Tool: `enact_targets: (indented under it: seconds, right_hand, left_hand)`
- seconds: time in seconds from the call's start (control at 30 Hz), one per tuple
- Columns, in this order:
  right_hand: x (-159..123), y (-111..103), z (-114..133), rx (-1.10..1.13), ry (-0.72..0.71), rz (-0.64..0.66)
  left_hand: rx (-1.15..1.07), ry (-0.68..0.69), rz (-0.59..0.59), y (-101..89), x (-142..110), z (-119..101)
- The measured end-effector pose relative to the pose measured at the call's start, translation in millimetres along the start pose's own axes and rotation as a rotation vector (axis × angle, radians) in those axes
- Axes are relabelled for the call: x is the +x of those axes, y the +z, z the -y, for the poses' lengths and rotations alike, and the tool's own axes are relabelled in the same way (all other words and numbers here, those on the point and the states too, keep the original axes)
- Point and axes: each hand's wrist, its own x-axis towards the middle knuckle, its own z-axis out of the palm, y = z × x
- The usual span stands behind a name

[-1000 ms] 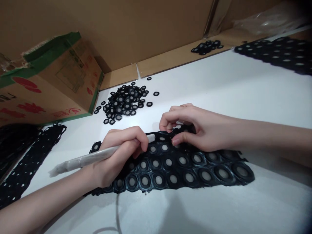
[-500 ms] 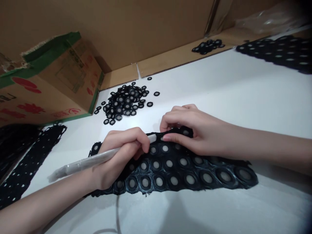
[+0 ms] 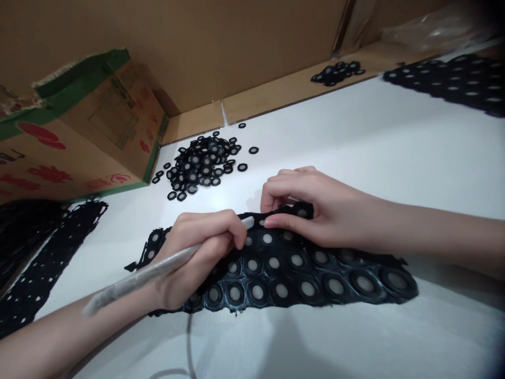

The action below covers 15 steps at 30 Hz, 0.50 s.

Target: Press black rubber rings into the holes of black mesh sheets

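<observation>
One black sheet [image 3: 274, 276] rests on the bench [image 3: 355, 137]; the left hand [image 3: 201, 247] curls its fingers around a grey tool [image 3: 158, 270], the right hand [image 3: 305, 202] pinches the sheet's far edge. For good control, pinch close beside the tool's tip.

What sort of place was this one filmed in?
Probably a worktable in a small workshop, though a home can't be ruled out: a heap of loose black rings and a studded black sheet lie on the white tabletop, beside a cardboard box.
</observation>
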Motion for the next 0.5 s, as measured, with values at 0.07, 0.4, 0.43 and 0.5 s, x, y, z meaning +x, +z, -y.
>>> enact_targets:
  seconds: [0.07,0.4,0.43,0.5]
  right_hand:
    - [0.3,-0.3,0.5,0.008,0.001,0.003]
    - [0.5,-1.0,0.5,-0.001,-0.023,0.008]
    - [0.4,-0.8,0.6,-0.002,-0.022,0.005]
    - [0.4,-0.3,0.7,-0.002,-0.017,-0.001]
  left_hand:
    - [0.012,0.047,0.020,0.0,-0.1,0.8]
    - [0.012,0.033,0.062,0.6,3.6,1.2]
    - [0.010,0.028,0.064,0.3,3.8,1.2]
    - [0.003,0.016,0.068,-0.3,3.8,1.4]
